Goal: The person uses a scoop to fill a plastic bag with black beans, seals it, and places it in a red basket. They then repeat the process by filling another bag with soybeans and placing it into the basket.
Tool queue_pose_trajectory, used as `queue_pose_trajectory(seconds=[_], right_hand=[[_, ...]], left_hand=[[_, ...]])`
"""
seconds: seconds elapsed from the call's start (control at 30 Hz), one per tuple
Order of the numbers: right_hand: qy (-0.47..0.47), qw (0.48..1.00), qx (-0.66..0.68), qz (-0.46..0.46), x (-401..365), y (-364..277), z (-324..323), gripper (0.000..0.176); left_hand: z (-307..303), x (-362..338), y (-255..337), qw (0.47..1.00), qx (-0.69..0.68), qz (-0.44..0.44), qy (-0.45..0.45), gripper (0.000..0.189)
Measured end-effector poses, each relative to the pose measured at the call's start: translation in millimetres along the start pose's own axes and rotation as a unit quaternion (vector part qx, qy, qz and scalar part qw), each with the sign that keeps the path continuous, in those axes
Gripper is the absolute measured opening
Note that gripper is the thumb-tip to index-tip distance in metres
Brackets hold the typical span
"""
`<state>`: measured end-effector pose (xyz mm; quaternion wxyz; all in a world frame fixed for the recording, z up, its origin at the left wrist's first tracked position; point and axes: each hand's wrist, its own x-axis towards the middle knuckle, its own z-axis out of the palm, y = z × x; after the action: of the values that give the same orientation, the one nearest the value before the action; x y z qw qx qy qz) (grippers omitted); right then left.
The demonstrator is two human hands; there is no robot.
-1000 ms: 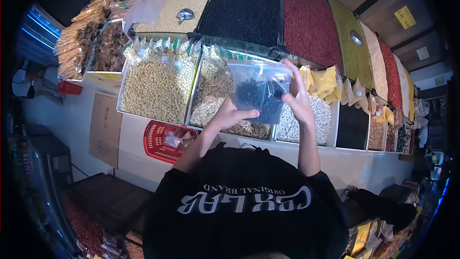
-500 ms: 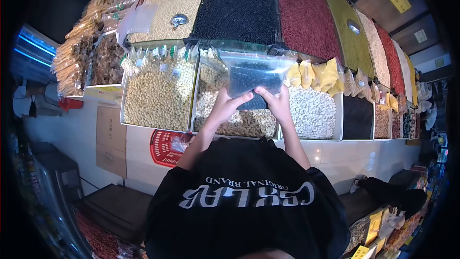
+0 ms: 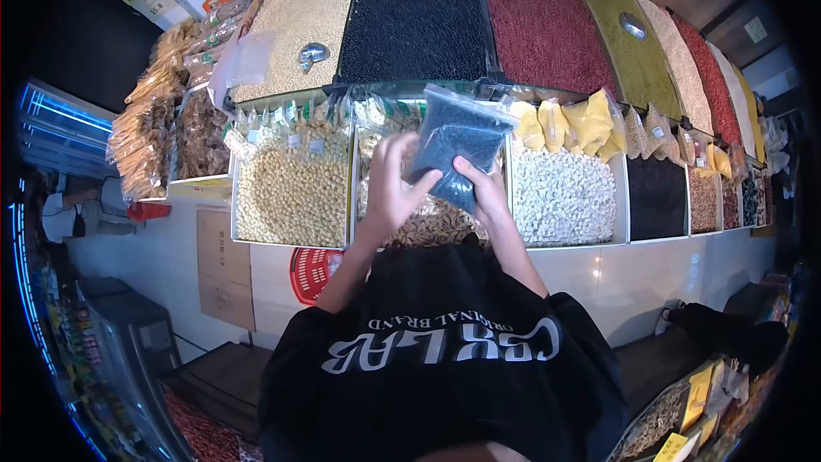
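A clear zip bag of black beans is tilted in front of me over the front bins, its zip edge at the top. My right hand grips its lower right side, thumb pressed on the front and the other fingers hidden behind. At the bag's left edge is my left hand, fingers apart and somewhat blurred, with the thumb tip right at the plastic. Below the bag, a bin of dried slices is partly covered by my hands and the bag.
Behind lie sloped bins of black beans, red beans and pale beans with a metal scoop. In front are bins of round cream pieces and white cubes. A red basket sits below left.
The bag has tilted from level to slanting, its right side lower. My left hand has loosened from it and its fingers have spread; the right hand keeps its grip. The view has shifted slightly.
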<state>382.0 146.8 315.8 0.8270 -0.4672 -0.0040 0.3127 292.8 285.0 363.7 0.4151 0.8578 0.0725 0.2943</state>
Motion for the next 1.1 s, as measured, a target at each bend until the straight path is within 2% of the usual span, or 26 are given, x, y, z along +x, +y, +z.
queue_pose_trajectory(seconds=[0.03,0.07,0.1,0.13,0.2,0.27,0.37,0.4,0.5,0.53,0.63,0.67,0.77,0.87,0.93,1.0,1.1], right_hand=[[-0.02,0.999,-0.037,0.004,-2,1,-5,0.04],[-0.043,0.996,-0.076,0.008,-1,0,-9,0.041],[-0.067,0.991,-0.117,0.013,2,-2,-13,0.043],[-0.07,0.988,-0.132,0.039,9,-2,-22,0.045],[-0.074,0.972,-0.22,-0.035,17,3,-28,0.044],[-0.092,0.941,-0.303,-0.122,19,7,-31,0.044],[-0.071,0.923,-0.356,-0.125,26,22,-45,0.043],[-0.054,0.916,-0.392,-0.061,24,24,-50,0.034],[-0.049,0.901,-0.418,-0.108,36,68,-84,0.019],[-0.039,0.913,-0.393,-0.108,41,85,-98,0.015],[-0.031,0.903,-0.414,-0.11,34,92,-105,0.013],[-0.029,0.898,-0.421,-0.124,29,90,-103,0.011],[-0.028,0.879,-0.455,-0.141,27,89,-103,0.019],[0.047,0.843,-0.499,-0.194,15,80,-92,0.024],[0.113,0.782,-0.558,-0.252,0,66,-79,0.026],[0.155,0.755,-0.578,-0.268,-8,68,-81,0.026],[0.042,0.863,-0.499,-0.071,-19,70,-77,0.03]], left_hand=[[7,1,-11,0.996,-0.042,-0.08,-0.012,0.054],[12,3,-17,0.94,-0.266,-0.187,-0.103,0.049],[17,3,-21,0.816,-0.471,-0.28,-0.183,0.044],[22,-1,-27,0.826,-0.452,-0.297,-0.16,0.043],[34,-7,-44,0.844,-0.408,-0.327,-0.119,0.04],[47,-16,-62,0.846,-0.418,-0.322,-0.082,0.033],[60,-27,-76,0.849,-0.404,-0.337,-0.051,0.028],[61,-30,-79,0.855,-0.389,-0.34,-0.051,0.028],[63,-36,-100,0.854,-0.363,-0.365,-0.071,0.025],[62,-37,-111,0.85,-0.358,-0.378,-0.081,0.024],[59,-39,-131,0.9,-0.226,-0.32,-0.191,0.025],[59,-38,-130,0.929,-0.159,-0.262,-0.208,0.02],[71,-32,-143,0.95,-0.101,-0.147,-0.256,0.016],[76,-20,-146,0.94,-0.053,-0.125,-0.313,0.014],[70,-9,-136,0.921,-0.017,-0.08,-0.38,0.014],[64,2,-123,0.898,0.053,-0.032,-0.435,0.013],[70,7,-112,0.851,0.188,0.04,-0.488,0.013]])
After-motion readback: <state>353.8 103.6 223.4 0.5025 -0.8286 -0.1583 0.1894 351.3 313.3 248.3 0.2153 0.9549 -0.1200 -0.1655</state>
